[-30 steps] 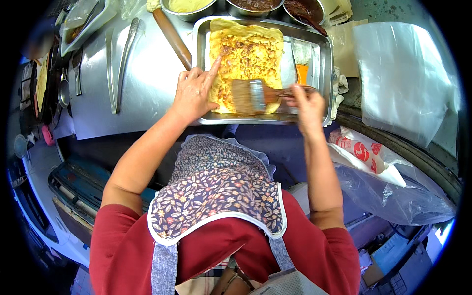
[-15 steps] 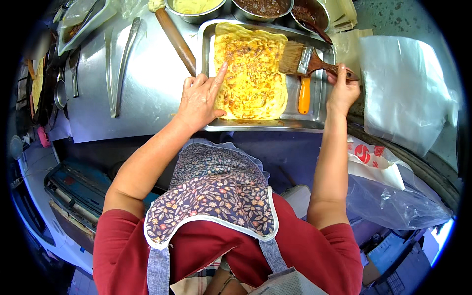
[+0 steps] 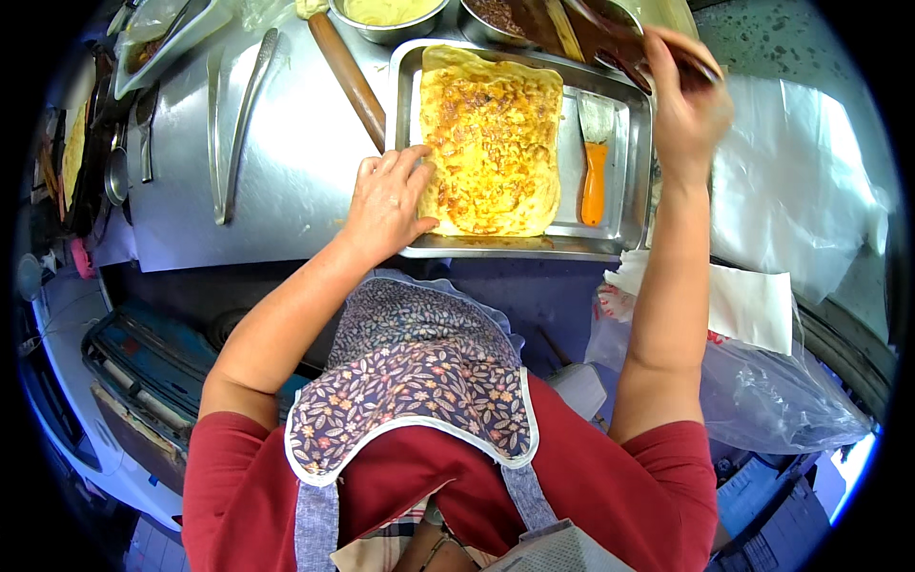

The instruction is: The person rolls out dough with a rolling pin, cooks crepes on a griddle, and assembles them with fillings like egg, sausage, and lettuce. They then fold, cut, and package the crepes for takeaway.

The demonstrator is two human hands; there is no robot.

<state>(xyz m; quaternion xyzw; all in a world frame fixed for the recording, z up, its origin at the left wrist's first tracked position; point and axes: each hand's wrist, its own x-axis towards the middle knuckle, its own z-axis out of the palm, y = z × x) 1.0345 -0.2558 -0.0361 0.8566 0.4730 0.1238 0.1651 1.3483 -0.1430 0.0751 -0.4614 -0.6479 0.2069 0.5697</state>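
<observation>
Beside an orange-handled metal scraper (image 3: 593, 176) lies a rectangular, brown-mottled yellow flatbread (image 3: 491, 143); the left hand (image 3: 386, 198) loosely touches it, the right hand (image 3: 691, 119) grips a dark wooden-handled brush (image 3: 618, 43).

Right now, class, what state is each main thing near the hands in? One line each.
Flatbread: flat, unfolded, browned in patches
Tray: upright, holding flatbread and scraper
Scraper: lying in the tray
Brush: held in the right hand, partly hidden
Left hand: open, at the flatbread's left edge
Tongs: lying, arms spread
Wooden rod: lying beside the tray
Yellow-filled bowl: uncovered
</observation>
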